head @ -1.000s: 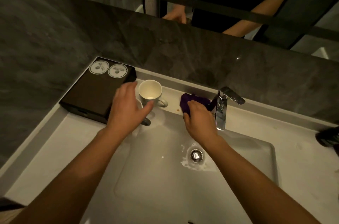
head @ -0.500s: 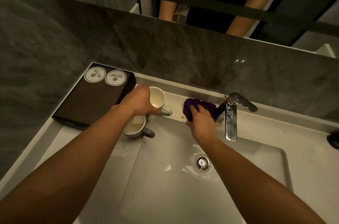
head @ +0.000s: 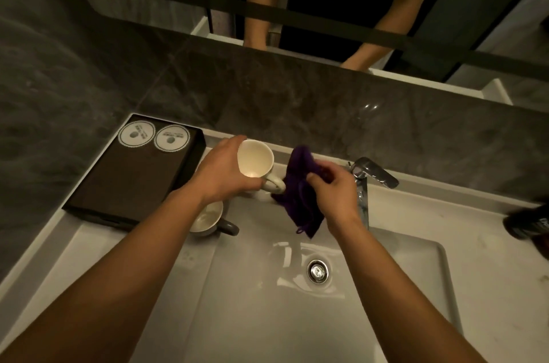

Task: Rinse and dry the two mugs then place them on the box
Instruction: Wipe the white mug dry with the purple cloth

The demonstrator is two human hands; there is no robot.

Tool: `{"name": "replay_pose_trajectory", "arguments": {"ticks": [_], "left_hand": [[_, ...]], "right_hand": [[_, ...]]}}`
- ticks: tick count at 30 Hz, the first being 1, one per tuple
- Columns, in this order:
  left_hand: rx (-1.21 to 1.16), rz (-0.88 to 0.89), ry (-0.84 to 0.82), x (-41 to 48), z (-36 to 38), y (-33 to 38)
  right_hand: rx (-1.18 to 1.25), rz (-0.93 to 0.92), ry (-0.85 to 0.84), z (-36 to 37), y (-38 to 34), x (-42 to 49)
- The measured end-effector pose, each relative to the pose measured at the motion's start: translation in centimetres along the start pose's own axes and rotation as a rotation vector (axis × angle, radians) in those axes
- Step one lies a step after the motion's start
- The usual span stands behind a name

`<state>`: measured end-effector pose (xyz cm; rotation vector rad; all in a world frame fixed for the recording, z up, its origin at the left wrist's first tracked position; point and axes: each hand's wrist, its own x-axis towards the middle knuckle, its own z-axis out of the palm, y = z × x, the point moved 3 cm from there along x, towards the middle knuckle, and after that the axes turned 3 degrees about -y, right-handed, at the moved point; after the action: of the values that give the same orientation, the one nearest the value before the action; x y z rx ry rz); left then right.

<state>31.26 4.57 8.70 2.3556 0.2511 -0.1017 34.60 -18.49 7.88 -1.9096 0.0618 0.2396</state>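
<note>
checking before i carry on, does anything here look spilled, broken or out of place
Nothing stands out. The left hand holds the white mug tilted, the right hand holds the purple cloth, and the second mug stands upright beside the sink. A little water lies by the drain.

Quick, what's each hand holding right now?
Left hand: grips the white mug.
Right hand: grips the purple cloth.

A white mug (head: 255, 159) sits tilted in the left hand (head: 225, 175), its mouth facing the camera and its handle toward the purple cloth (head: 300, 202) hanging from the right hand (head: 332, 193). The grey mug (head: 208, 218) has a dark handle and stands upright on the desk, just beside the flat dark box (head: 133, 181).
</note>
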Motion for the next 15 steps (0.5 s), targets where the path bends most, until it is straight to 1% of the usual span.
{"name": "replay_pose_trajectory", "arguments": {"ticks": [1,3,5,7,10,11,13,15], "left_hand": [[-0.025,0.021,-0.002,-0.4,-0.1,0.5],[-0.114,0.055,-0.028,-1.3,-0.1,1.5],[-0.268,0.084,-0.053,-2.5,0.2,2.7],[-0.499,0.107,-0.04,-3.6,0.9,4.0],[-0.958,0.09,0.021,-5.0,2.9,5.0],[-1.069,0.086,0.021,-5.4,3.6,5.2],[-1.185,0.093,0.001,-6.4,4.6,5.6],[-1.194,0.079,-0.017,-7.3,5.2,6.1]], "right_hand": [[0.072,-0.054,0.015,-0.8,-1.6,-0.7],[0.151,-0.202,-0.01,-2.3,-4.7,-2.0],[0.122,-0.349,-0.083,-3.3,-7.2,-3.1],[0.076,-0.445,-0.201,-3.8,-8.6,-3.8],[-0.073,-0.532,-0.324,-4.8,-9.2,-4.5],[-0.144,-0.547,-0.363,-5.3,-9.4,-4.7],[-0.285,-0.567,-0.459,-6.3,-9.4,-5.3],[-0.386,-0.522,-0.568,-7.1,-9.3,-6.0]]}}
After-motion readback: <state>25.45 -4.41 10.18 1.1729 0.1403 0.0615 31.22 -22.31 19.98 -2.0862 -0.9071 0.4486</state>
